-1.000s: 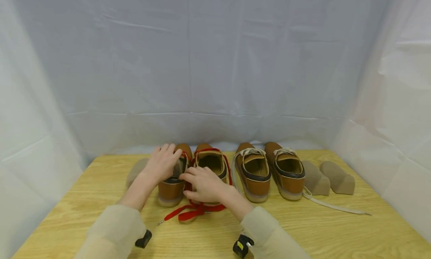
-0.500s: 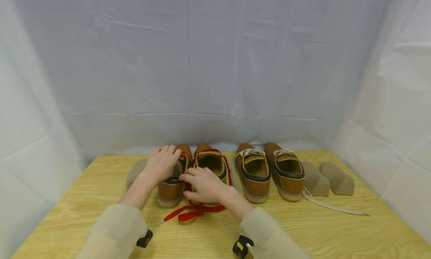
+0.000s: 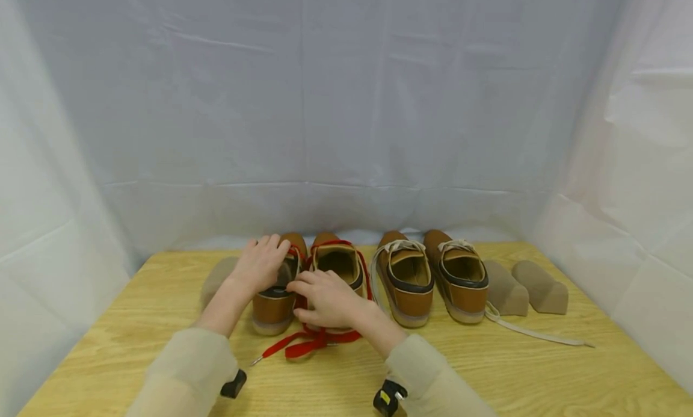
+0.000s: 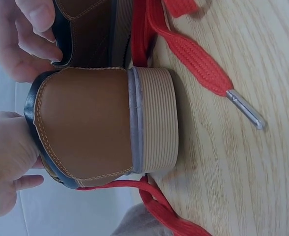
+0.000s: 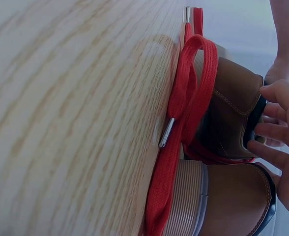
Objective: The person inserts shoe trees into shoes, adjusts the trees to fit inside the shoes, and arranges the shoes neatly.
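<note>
My left hand [image 3: 260,263] is over the opening of the leftmost brown shoe [image 3: 273,311], which has red laces. In the left wrist view its fingers pass behind the shoe's dark collar [image 4: 30,101], so their tips and anything between them are hidden. My right hand [image 3: 325,293] comes in from the right, in front of the second red-laced shoe [image 3: 341,260]. Its bent fingers hold the collar edge of the leftmost shoe, as the right wrist view shows. The red lace [image 3: 303,348] lies loose on the table behind both heels.
Two brown shoes with cream laces, one [image 3: 408,293] beside another [image 3: 465,290], stand to the right. Beyond them are two taupe shoe inserts, one [image 3: 506,290] next to another [image 3: 541,287]. A cream lace [image 3: 541,337] trails rightward. Another taupe insert [image 3: 216,278] lies left.
The whole view shifts very slightly. Both hands stay at the leftmost shoe with almost no visible movement, and the shoes and laces keep their places.
</note>
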Demonstrator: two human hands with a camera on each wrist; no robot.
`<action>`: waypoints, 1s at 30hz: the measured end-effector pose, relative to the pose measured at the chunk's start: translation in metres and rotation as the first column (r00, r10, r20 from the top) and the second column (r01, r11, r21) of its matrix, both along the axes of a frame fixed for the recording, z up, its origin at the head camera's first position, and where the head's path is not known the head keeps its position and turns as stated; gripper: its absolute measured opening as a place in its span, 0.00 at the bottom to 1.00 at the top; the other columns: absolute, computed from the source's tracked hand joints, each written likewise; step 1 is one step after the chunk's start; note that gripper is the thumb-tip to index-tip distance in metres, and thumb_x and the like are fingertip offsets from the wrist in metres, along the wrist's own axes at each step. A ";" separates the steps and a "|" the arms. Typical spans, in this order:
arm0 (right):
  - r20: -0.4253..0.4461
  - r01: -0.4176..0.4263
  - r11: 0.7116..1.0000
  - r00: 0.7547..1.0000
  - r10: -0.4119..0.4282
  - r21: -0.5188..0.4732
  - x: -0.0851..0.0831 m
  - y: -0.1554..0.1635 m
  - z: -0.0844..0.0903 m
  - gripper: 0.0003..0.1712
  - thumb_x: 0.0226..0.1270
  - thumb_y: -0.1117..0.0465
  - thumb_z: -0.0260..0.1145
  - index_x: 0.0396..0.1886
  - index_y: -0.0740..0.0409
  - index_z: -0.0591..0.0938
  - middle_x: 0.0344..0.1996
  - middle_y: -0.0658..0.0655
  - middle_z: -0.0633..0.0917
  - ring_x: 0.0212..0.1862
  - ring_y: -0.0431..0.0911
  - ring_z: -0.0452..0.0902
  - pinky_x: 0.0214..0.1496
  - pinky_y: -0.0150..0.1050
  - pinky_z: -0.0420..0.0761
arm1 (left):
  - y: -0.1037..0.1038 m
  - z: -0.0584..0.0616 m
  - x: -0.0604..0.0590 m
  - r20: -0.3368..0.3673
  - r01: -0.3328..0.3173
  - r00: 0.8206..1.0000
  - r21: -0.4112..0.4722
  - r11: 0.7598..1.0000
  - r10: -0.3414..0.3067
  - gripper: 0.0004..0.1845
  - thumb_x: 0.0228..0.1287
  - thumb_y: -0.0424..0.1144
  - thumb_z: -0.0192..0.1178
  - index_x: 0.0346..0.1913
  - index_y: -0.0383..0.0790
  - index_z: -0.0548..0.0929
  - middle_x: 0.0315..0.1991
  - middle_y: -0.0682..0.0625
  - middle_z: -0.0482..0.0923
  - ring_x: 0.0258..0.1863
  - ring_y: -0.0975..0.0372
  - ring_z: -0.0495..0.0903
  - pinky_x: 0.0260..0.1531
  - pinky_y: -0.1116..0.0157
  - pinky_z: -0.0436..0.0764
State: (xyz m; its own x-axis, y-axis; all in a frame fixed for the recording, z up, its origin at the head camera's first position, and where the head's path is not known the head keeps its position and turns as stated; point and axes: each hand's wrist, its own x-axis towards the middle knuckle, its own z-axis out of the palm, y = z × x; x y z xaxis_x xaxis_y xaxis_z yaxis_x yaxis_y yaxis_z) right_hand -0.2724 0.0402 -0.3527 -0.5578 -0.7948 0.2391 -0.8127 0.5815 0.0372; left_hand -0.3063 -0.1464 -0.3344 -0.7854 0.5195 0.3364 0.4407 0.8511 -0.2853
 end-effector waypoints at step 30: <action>-0.004 -0.007 1.000 1.000 0.007 -0.013 0.003 0.027 0.006 0.21 0.66 0.52 0.58 0.56 0.52 0.77 0.56 0.53 0.74 0.57 0.47 0.68 0.58 0.42 0.68 | -0.028 0.018 0.016 0.065 0.021 0.997 0.186 0.982 -0.034 0.10 0.59 0.39 0.62 0.25 0.39 0.76 0.21 0.51 0.69 0.24 0.55 0.75 0.27 0.54 0.74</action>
